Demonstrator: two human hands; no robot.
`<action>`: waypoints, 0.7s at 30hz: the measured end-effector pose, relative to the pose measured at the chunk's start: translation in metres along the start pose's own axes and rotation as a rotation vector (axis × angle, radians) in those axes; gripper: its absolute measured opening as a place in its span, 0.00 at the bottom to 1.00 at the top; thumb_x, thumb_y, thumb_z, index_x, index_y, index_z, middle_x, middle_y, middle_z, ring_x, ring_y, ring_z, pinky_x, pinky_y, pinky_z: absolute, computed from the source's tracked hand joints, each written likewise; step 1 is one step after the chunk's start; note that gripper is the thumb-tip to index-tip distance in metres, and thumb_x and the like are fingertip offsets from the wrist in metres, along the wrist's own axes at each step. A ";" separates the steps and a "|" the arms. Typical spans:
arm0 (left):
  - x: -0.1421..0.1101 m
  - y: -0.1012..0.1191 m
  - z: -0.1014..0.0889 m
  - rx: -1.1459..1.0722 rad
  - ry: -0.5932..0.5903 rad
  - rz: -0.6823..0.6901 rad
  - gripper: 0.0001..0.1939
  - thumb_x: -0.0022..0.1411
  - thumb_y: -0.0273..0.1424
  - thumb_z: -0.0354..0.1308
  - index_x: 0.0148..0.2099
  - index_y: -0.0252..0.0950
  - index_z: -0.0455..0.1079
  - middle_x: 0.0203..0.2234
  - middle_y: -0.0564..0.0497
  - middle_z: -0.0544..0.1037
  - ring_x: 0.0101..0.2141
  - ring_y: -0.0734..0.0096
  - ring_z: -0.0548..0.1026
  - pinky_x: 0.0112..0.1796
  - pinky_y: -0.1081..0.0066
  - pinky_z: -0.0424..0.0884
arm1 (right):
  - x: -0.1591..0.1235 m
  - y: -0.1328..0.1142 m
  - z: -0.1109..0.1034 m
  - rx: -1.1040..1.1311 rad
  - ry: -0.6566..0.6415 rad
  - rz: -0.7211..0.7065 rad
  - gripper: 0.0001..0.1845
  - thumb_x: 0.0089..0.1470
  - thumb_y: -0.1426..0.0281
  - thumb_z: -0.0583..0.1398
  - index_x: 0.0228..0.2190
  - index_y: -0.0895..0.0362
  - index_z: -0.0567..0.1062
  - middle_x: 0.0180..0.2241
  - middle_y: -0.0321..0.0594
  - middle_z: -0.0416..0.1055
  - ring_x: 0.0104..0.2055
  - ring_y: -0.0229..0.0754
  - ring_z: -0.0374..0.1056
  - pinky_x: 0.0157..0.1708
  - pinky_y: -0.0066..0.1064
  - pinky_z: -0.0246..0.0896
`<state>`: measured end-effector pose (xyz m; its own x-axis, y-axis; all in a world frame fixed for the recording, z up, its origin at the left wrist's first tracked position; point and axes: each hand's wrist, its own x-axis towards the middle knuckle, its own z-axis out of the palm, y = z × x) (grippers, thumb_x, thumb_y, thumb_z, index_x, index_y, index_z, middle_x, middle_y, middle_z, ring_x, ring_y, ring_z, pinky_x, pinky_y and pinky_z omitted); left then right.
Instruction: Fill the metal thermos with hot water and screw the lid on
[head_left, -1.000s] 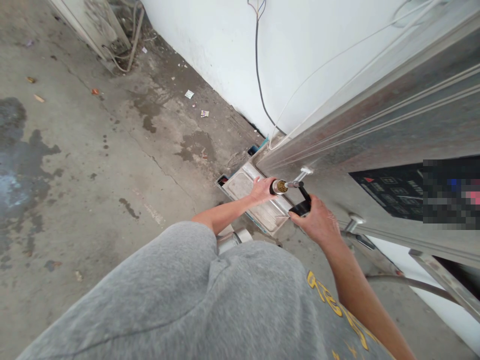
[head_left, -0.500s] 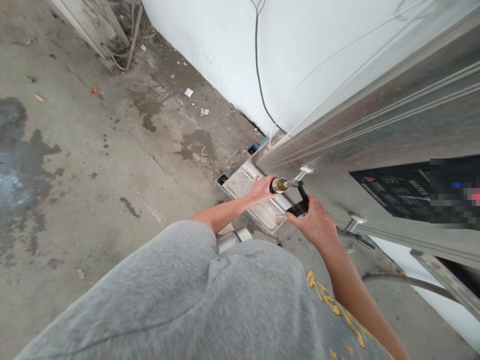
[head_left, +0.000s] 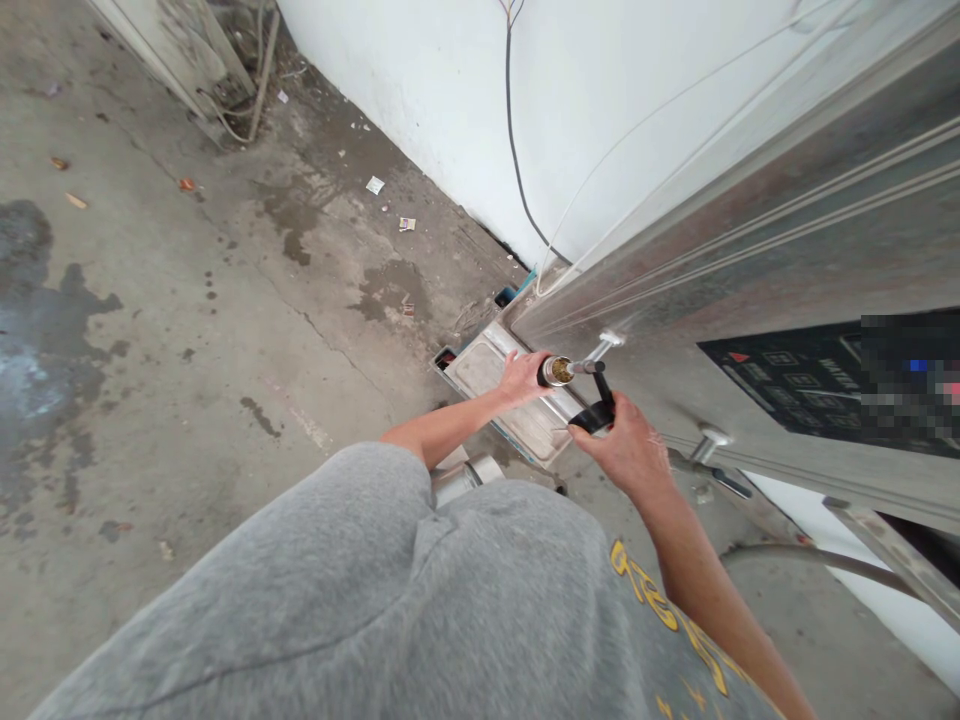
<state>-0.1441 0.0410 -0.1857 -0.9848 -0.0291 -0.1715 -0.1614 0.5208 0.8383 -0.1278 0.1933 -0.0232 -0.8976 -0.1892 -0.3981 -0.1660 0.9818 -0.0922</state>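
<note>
My left hand (head_left: 523, 380) is wrapped round a thermos cup (head_left: 556, 372) with a dark side and a shiny metal rim. Its mouth faces up, and brownish-green bits like tea leaves show inside. The metal tap (head_left: 583, 368) has its spout end at the cup's mouth; whether water runs cannot be made out. My right hand (head_left: 634, 440) is closed on a round black lid (head_left: 591, 417) just below the tap. The tap's black lever (head_left: 604, 386) reaches down to my right fingers, some of which are hidden.
Under my hands lies a metal drip tray (head_left: 480, 365). The tall steel water dispenser (head_left: 675, 300) rises on the right, with a dark control panel (head_left: 795, 385) and a second tap (head_left: 709, 445). A white wall (head_left: 420, 70) stands behind. The concrete floor (head_left: 247, 300) has wet patches and litter.
The view has shifted very slightly. My right hand and the black lid sit a touch further left; the thermos cup stays under the tap in my left hand.
</note>
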 end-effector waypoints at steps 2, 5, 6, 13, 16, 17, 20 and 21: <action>0.001 0.000 0.001 -0.001 0.002 0.006 0.35 0.51 0.35 0.72 0.60 0.41 0.67 0.56 0.46 0.79 0.59 0.54 0.73 0.68 0.46 0.50 | 0.002 0.003 0.003 0.057 0.021 0.003 0.37 0.47 0.51 0.61 0.54 0.58 0.67 0.49 0.54 0.72 0.47 0.59 0.71 0.47 0.47 0.65; 0.003 -0.003 0.002 -0.005 0.008 0.011 0.35 0.52 0.36 0.72 0.60 0.40 0.67 0.56 0.45 0.79 0.59 0.54 0.73 0.67 0.44 0.50 | -0.001 0.008 0.010 0.218 0.062 0.025 0.43 0.43 0.49 0.61 0.57 0.59 0.66 0.49 0.52 0.73 0.43 0.55 0.71 0.48 0.47 0.66; 0.004 -0.004 0.003 -0.006 0.010 0.012 0.34 0.52 0.36 0.72 0.60 0.41 0.67 0.56 0.45 0.79 0.59 0.54 0.73 0.67 0.44 0.50 | -0.005 0.009 0.013 0.282 0.099 0.036 0.45 0.42 0.48 0.60 0.58 0.60 0.66 0.49 0.52 0.72 0.42 0.54 0.72 0.48 0.46 0.67; 0.010 -0.009 0.008 -0.008 0.021 0.025 0.35 0.52 0.37 0.71 0.61 0.43 0.66 0.56 0.48 0.79 0.59 0.56 0.73 0.67 0.48 0.49 | -0.026 0.019 0.037 0.339 0.267 -0.169 0.35 0.49 0.51 0.59 0.52 0.60 0.70 0.49 0.53 0.73 0.49 0.53 0.71 0.53 0.44 0.66; 0.011 -0.009 0.010 -0.008 0.023 0.034 0.34 0.52 0.38 0.71 0.60 0.43 0.66 0.56 0.48 0.78 0.59 0.56 0.72 0.67 0.48 0.49 | -0.014 0.024 0.041 0.300 0.213 -0.257 0.35 0.50 0.51 0.59 0.53 0.62 0.70 0.48 0.54 0.73 0.50 0.54 0.71 0.54 0.45 0.66; 0.011 -0.009 0.010 -0.008 0.023 0.037 0.34 0.52 0.38 0.71 0.60 0.42 0.66 0.56 0.48 0.78 0.59 0.56 0.72 0.67 0.48 0.49 | -0.008 0.026 0.042 0.282 0.217 -0.266 0.36 0.50 0.51 0.60 0.53 0.62 0.70 0.48 0.54 0.73 0.50 0.54 0.71 0.54 0.45 0.66; 0.011 -0.008 0.009 -0.009 0.020 0.038 0.34 0.53 0.38 0.70 0.61 0.42 0.66 0.57 0.47 0.78 0.59 0.56 0.72 0.68 0.47 0.48 | 0.007 0.034 0.042 0.229 0.248 -0.298 0.37 0.50 0.51 0.60 0.53 0.64 0.70 0.47 0.54 0.73 0.49 0.54 0.71 0.53 0.46 0.66; 0.011 -0.008 0.008 -0.008 0.019 0.034 0.34 0.53 0.37 0.70 0.61 0.41 0.66 0.57 0.47 0.78 0.59 0.55 0.72 0.68 0.47 0.48 | 0.011 0.038 0.042 0.225 0.254 -0.311 0.37 0.51 0.51 0.60 0.54 0.64 0.70 0.47 0.54 0.73 0.49 0.54 0.71 0.53 0.46 0.67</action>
<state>-0.1530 0.0435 -0.1980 -0.9907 -0.0274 -0.1330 -0.1280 0.5151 0.8475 -0.1268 0.2273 -0.0693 -0.8953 -0.4371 -0.0862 -0.3763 0.8456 -0.3787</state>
